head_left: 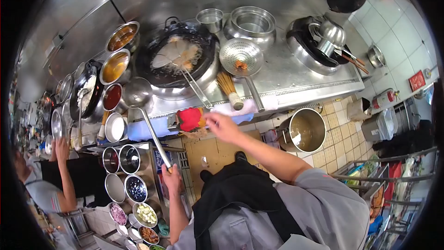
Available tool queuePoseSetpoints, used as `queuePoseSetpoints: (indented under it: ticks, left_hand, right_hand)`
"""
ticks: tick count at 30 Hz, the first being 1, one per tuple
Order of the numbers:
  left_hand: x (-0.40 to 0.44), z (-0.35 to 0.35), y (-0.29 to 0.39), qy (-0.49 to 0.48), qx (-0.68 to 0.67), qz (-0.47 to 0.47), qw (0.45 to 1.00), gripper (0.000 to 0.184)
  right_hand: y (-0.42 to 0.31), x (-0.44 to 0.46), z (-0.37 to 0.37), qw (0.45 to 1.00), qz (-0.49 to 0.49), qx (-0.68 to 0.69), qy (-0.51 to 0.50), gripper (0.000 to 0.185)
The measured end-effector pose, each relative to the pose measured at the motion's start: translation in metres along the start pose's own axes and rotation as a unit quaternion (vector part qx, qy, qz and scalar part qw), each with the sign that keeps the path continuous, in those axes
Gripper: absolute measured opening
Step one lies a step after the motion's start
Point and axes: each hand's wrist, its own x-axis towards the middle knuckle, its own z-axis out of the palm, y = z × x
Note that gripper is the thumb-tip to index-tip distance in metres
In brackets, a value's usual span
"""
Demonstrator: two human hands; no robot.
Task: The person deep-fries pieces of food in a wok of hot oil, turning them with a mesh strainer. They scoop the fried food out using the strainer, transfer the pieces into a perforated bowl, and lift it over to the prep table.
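My left hand [171, 179] is closed around the end of a ladle's [152, 132] long handle. The ladle's round bowl is held just left of the wok, over the counter edge. My right hand [223, 127] has its fingers loosely stretched out with nothing visible in them, beside a red cloth [190, 119]. Just above it ends the handle of a wire skimmer [166, 60], whose head lies in a black wok [150, 71] of bubbling oil with pale food in it.
Right of the wok, a perforated strainer [233, 51] holding brown bits rests on a steel pot [252, 21], near a bamboo brush [227, 88]. Sauce bowls [114, 66] and ingredient tins [114, 187] line the left. A bucket [303, 129] stands right; another person [64, 176] works far left.
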Motion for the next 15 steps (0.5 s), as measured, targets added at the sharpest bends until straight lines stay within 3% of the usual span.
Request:
queuePoseSetpoints:
  ticks: [2, 6, 8, 9, 11, 12, 14, 15]
  left_hand:
    - [-0.017, 0.039, 0.025, -0.091, 0.005, 0.028, 0.995, 0.019]
    - [-0.039, 0.124, 0.075, -0.338, 0.019, 0.099, 0.936, 0.048]
    - [-0.037, 0.163, 0.086, -0.411, 0.037, 0.127, 0.902, 0.055]
    - [-0.03, 0.18, 0.08, -0.445, 0.02, 0.15, 0.883, 0.055]
    - [-0.032, 0.219, 0.088, -0.478, -0.07, 0.034, 0.875, 0.052]
    - [-0.03, 0.237, 0.086, -0.475, -0.072, 0.031, 0.876, 0.052]
    - [-0.018, 0.271, 0.071, -0.473, -0.075, -0.167, 0.862, 0.054]
    - [-0.013, 0.288, 0.06, -0.471, -0.077, -0.17, 0.862, 0.054]
  right_hand:
    - [0.001, -0.03, 0.005, 0.991, -0.026, 0.011, -0.133, 0.028]
    - [0.008, -0.073, 0.006, 0.967, -0.033, 0.123, -0.22, 0.042]
    - [-0.003, -0.083, -0.017, 0.899, 0.198, 0.348, -0.177, 0.045]
    - [-0.021, -0.078, -0.045, 0.927, 0.187, 0.284, -0.157, 0.051]
    - [-0.014, -0.081, -0.081, 0.953, 0.208, 0.208, -0.065, 0.044]
    - [-0.005, -0.083, -0.099, 0.955, 0.212, 0.204, -0.033, 0.041]
    - [0.011, -0.083, -0.131, 0.987, 0.134, -0.046, 0.075, 0.041]
    - [0.042, -0.086, -0.144, 0.978, 0.136, -0.13, 0.094, 0.04]
